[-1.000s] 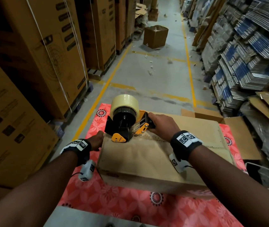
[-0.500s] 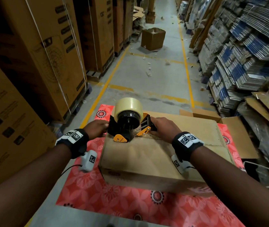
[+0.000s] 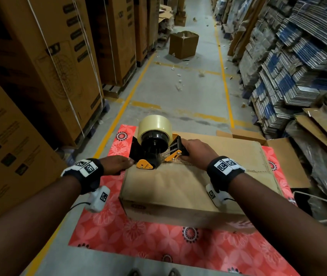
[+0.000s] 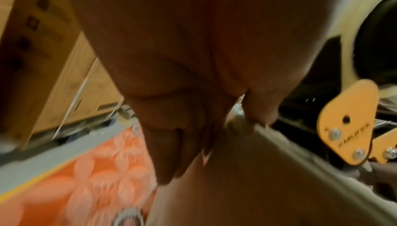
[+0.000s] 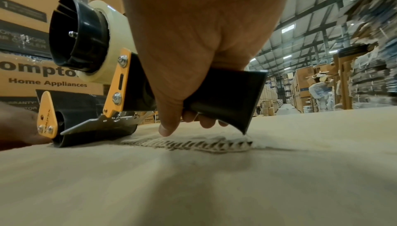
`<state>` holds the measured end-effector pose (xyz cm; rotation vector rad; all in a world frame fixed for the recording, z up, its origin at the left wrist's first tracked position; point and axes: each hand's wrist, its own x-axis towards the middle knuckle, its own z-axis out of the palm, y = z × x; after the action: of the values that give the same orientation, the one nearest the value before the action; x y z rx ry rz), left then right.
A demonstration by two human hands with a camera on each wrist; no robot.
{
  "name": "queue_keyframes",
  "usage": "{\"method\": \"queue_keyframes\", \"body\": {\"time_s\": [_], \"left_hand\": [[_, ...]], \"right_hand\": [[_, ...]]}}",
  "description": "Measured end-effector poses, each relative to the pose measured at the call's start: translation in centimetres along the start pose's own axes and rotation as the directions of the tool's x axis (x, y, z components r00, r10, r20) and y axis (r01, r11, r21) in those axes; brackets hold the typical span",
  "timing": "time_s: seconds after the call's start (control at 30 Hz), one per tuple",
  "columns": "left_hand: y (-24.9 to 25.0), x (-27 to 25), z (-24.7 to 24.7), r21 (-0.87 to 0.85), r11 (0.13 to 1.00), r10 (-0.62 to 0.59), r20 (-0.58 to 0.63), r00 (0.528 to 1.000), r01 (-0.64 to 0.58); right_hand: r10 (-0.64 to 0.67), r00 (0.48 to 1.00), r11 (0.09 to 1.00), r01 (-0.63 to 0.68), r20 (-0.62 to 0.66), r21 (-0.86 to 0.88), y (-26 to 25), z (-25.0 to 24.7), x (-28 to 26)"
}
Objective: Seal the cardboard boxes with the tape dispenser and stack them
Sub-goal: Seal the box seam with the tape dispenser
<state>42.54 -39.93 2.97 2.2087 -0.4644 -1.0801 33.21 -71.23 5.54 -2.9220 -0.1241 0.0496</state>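
A closed brown cardboard box (image 3: 188,184) lies on a red floral mat. On the left end of its top, over the seam, stands the yellow-and-black tape dispenser (image 3: 154,144) with a clear tape roll. My right hand (image 3: 190,150) grips its black handle (image 5: 225,94), and the dispenser's roller (image 5: 94,136) touches the box top (image 5: 193,187) next to a torn stretch of seam (image 5: 189,143). My left hand (image 3: 126,162) rests at the box's upper left edge just in front of the dispenser. Its fingers (image 4: 171,153) lie straight down the box's side and its thumb (image 4: 260,111) is on the edge.
The mat (image 3: 158,248) lies on a concrete aisle with yellow lines. Tall strapped cartons (image 3: 45,76) wall the left. An open box (image 3: 282,156) adjoins on the right, beside stacks of flattened cartons (image 3: 298,56). Another open box (image 3: 183,44) stands farther down the aisle.
My left hand has risen from the box's lower left side to its top left edge by the dispenser's front. The dispenser and my right hand have barely shifted.
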Motion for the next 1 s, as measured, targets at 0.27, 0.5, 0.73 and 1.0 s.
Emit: {"method": "queue_keyframes", "body": {"time_s": [0.27, 0.5, 0.73, 1.0], "left_hand": [[2.1, -0.6, -0.6, 0.43, 0.879, 0.269, -0.092, 0.959, -0.206], [1.3, -0.2, -0.8, 0.368, 0.918, 0.19, -0.077, 0.979, -0.149], [2.2, -0.5, 1.7, 0.572, 0.813, 0.2, -0.1, 0.975, -0.109], [4.8, -0.5, 3.0, 0.636, 0.767, 0.029, -0.163, 0.986, 0.083]], "right_hand": [[0.027, 1.0, 0.997, -0.027, 0.009, 0.078, -0.7, -0.6, -0.5], [0.087, 0.996, 0.992, -0.088, 0.007, 0.093, -1.4, -0.6, -0.7], [0.082, 0.997, 0.991, -0.082, 0.008, 0.106, -1.4, -0.8, -0.9], [0.023, 1.0, 1.0, -0.023, 0.005, -0.012, -0.2, -1.7, -2.0]]}}
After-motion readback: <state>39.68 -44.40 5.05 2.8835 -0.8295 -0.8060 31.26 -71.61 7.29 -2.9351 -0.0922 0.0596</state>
